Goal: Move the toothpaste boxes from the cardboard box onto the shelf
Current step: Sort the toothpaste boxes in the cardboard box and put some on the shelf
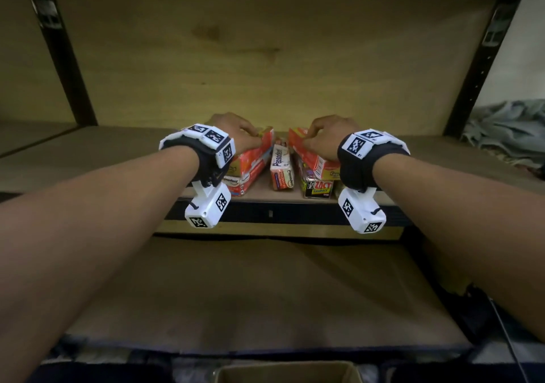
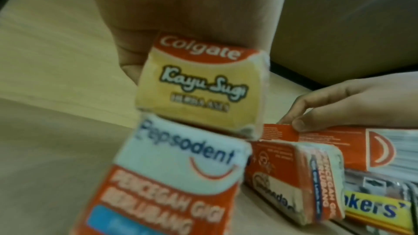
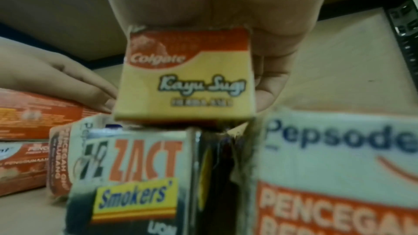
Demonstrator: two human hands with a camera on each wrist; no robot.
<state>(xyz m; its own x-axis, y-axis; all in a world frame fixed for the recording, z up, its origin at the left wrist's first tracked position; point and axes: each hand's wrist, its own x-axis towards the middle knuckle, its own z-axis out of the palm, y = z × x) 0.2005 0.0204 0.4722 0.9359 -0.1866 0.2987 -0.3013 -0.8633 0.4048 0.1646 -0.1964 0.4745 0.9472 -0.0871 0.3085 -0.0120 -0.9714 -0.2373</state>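
Note:
Both hands are over a row of toothpaste boxes at the front of the wooden shelf (image 1: 118,158). My left hand (image 1: 250,132) grips a red and yellow Colgate box (image 2: 199,85) that lies tilted on a Pepsodent box (image 2: 181,167). My right hand (image 1: 309,138) grips a second Colgate box (image 3: 187,85) on top of a black Zact box (image 3: 135,176). Another Pepsodent box (image 1: 281,167) lies between the two stacks. One more Pepsodent box (image 3: 339,167) stands right of the Zact box. The open cardboard box (image 1: 286,371) shows only its top rim at the bottom edge.
A lower shelf board (image 1: 265,294) runs below the front rail. Black metal uprights (image 1: 67,67) frame the bay left and right. A plywood back panel (image 1: 265,58) closes the shelf behind the boxes. A crumpled grey cloth (image 1: 507,135) lies at the far right.

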